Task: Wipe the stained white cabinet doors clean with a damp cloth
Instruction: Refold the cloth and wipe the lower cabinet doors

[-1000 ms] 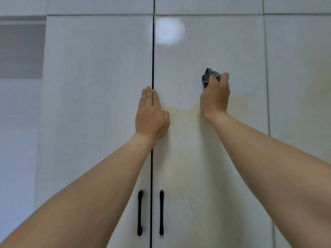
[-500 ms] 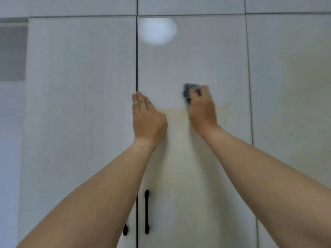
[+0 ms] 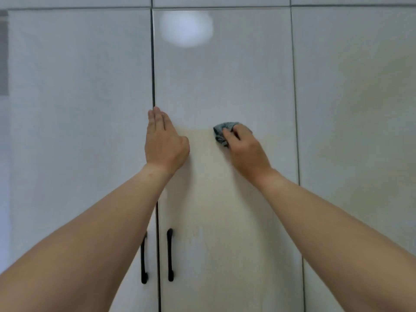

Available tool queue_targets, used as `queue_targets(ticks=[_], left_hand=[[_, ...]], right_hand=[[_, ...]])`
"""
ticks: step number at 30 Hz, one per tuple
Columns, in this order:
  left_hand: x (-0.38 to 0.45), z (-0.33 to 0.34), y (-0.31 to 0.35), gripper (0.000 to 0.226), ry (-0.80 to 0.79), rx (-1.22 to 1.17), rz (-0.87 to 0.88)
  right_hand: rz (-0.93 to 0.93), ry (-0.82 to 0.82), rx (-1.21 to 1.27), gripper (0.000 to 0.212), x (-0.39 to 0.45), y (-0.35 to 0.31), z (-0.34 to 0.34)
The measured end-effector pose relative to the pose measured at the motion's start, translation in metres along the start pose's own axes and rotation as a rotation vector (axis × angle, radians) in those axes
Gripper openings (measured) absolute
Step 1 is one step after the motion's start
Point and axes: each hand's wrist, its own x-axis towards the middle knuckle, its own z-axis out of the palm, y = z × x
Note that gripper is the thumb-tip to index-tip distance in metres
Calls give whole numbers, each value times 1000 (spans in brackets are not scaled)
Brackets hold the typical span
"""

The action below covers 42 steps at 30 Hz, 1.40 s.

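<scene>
Two tall white cabinet doors fill the view, the left door point(image 3: 78, 131) and the right door point(image 3: 225, 75), split by a dark gap. A yellowish stain point(image 3: 216, 199) covers the lower middle of the right door, its top edge at hand height. My right hand point(image 3: 245, 149) grips a bunched grey-blue cloth point(image 3: 222, 131) and holds it against the door at the stain's upper edge. My left hand point(image 3: 163, 140) lies flat with straight fingers on the right door, right beside the gap.
Two black vertical handles, the left handle point(image 3: 143, 262) and the right handle point(image 3: 170, 255), flank the gap low down. Another white door point(image 3: 360, 131) stands to the right. A round light reflection point(image 3: 186, 28) shows near the top. A grey panel point(image 3: 3, 57) sits at the left edge.
My right hand with the cloth has moved down and left across the door onto the stain's top edge. The left hand stays pressed flat by the gap.
</scene>
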Motion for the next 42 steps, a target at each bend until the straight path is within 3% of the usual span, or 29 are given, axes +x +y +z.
queue_targets(ticks=[1,4,5,6,9,12,16,19,24,27,28,31,32,35,38,40,42], left_hand=[[-2,-4,-5,79,-11,30,24],[-16,-12,-30,81,10,94,42],[-22,-12,-37,81,-1,102,57],[-28,-11,-45,80,-18,107,74],[-37,-8,-64,79,-45,67,123],[-35,-9,-77,79,-26,9,161],[-33,-7,-86,82,7,-6,206],[-34,-4,-87,78,27,-47,209],[-32,-4,-88,69,58,-138,186],[-31,-9,-84,70,25,-198,123],[-32,-11,-84,69,24,-218,121],[-33,-19,-89,70,10,-280,113],[-34,-21,-91,71,7,-296,111],[-36,-22,-94,69,-1,-313,128],[-39,-14,-88,69,-8,-290,124],[-40,-11,-78,71,14,-272,124],[-43,-9,-67,74,29,-285,123]], right_hand=[[43,9,-16,32,0,11,-3],[529,178,-6,36,1,21,-5],[558,165,-21,39,0,10,-2],[478,122,-18,41,-1,-9,6],[7,-45,67,45,1,-62,29],[-223,-125,103,43,44,-84,45],[-126,-137,162,26,133,-103,57],[17,-14,203,22,136,-118,65],[-213,-119,217,32,36,-136,59],[-413,-223,141,29,46,-119,50],[-357,-207,120,29,59,-114,50],[88,-58,168,24,85,-117,51],[125,-52,194,25,82,-126,52],[-115,-175,194,40,42,-148,52],[-344,-281,150,43,24,-122,39],[-240,-250,71,40,34,-96,32],[126,-120,63,38,47,-77,31]])
